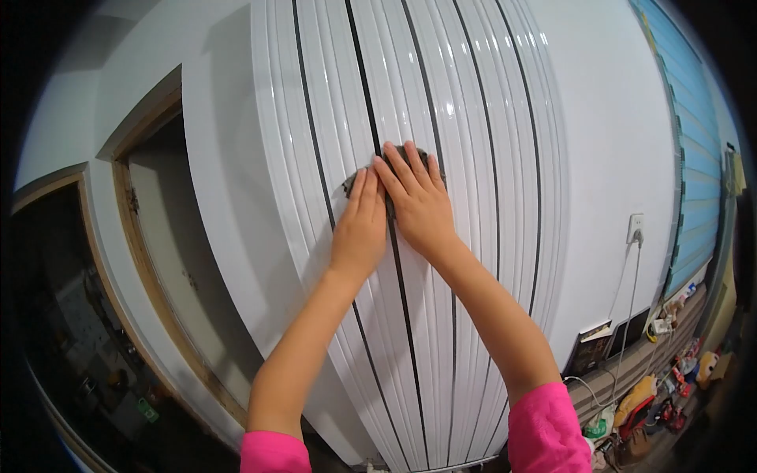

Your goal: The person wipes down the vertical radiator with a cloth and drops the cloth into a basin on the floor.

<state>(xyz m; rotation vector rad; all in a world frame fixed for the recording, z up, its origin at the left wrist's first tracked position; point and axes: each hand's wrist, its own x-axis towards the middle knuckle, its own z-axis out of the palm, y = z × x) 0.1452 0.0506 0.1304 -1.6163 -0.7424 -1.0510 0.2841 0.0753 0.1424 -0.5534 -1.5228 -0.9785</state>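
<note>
A crumpled dark grey cloth [436, 168] lies against a tall, glossy white ribbed panel [394, 331] with dark vertical stripes. On top of the cloth my right hand [419, 201] rests flat, its fingers stretched upward and a little spread. Beside it and touching it, my left hand [363, 229] also lies flat with straight fingers over the cloth's left part. Both palms face the panel, and much of the cloth is hidden beneath the hands. Both forearms reach up from pink sleeves.
Wood-framed doorways [126, 189] stand at the left. To the right are a wall socket [635, 229] with a plugged-in cord and a blue blind [694, 142]. Below, a ledge [631, 359] and various toys and bags [639, 402] crowd the lower right.
</note>
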